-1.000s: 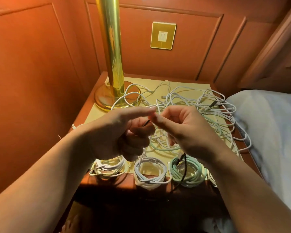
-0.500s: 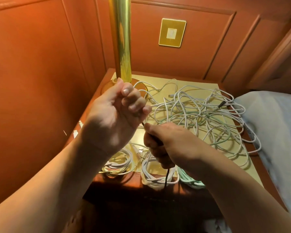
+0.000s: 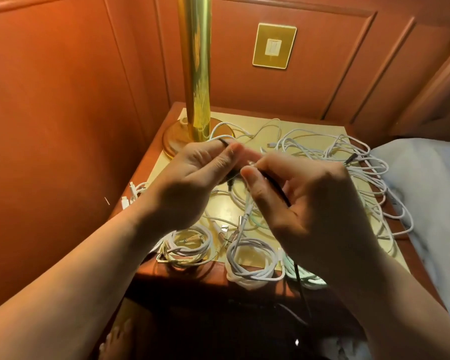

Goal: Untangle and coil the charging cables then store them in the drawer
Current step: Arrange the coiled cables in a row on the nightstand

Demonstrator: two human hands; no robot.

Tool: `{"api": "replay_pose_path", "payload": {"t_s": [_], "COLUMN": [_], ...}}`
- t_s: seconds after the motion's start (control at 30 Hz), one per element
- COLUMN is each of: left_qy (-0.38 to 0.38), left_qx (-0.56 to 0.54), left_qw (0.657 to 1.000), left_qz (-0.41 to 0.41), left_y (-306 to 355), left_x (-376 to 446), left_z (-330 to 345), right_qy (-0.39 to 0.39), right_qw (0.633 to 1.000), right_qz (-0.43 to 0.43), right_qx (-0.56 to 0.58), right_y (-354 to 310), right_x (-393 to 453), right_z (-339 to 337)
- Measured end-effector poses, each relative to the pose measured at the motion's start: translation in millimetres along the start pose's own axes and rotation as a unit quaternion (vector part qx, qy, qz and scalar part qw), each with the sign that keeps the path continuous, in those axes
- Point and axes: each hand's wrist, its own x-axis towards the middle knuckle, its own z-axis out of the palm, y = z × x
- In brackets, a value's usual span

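I have both hands raised over the wooden bedside table, just in front of the tall polished brass lamp. My left hand sits nearest the lamp's round base, back of the hand toward me, fingers curled; its fingertips pinch a thin black charging cable that loops over the index finger. My right hand is just beside it, farther from the lamp, palm turned partly up, thumb and forefinger pressed together on the same black cable, which runs across the palm and drops off the table's front edge. The fingertips of the two hands nearly meet; motion blur hides the exact contact.

Away from the lamp toward the bed lies the loose tangle of white cables, spread across the tabletop. Along the front edge, well forward of the lamp, lie three finished bundles: a white coiled cable, a second white coil, and a pale green coil partly behind my right wrist.
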Motion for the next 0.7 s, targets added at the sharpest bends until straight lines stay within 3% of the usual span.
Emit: {"api": "replay_pose_path", "payload": {"t_s": [0.17,0.3,0.43,0.53,0.63,0.7], "left_qy": [-0.095,-0.150,-0.198,-0.111,0.023,0.106], "left_qx": [0.023,-0.123,-0.333,-0.477,-0.607,-0.605], "left_qw": [0.994,0.973,0.909,0.861,0.786,0.783], "left_qz": [-0.052,-0.125,-0.155,-0.134,-0.116,-0.098], "left_y": [3,7,5,5,9,10], "left_x": [0,-1,1,0,2,5], "left_z": [3,7,3,11,19,17], "right_qy": [0.087,0.101,0.002,-0.097,-0.173,-0.192], "right_qw": [0.995,0.994,0.967,0.949,0.940,0.937], "right_qz": [-0.038,0.007,0.143,0.192,0.217,0.228], "right_qx": [-0.037,0.031,0.211,0.232,0.200,0.180], "right_y": [10,14,10,10,9,6], "right_x": [0,1,2,5,9,10], "right_z": [-7,0,9,14,14,11]}}
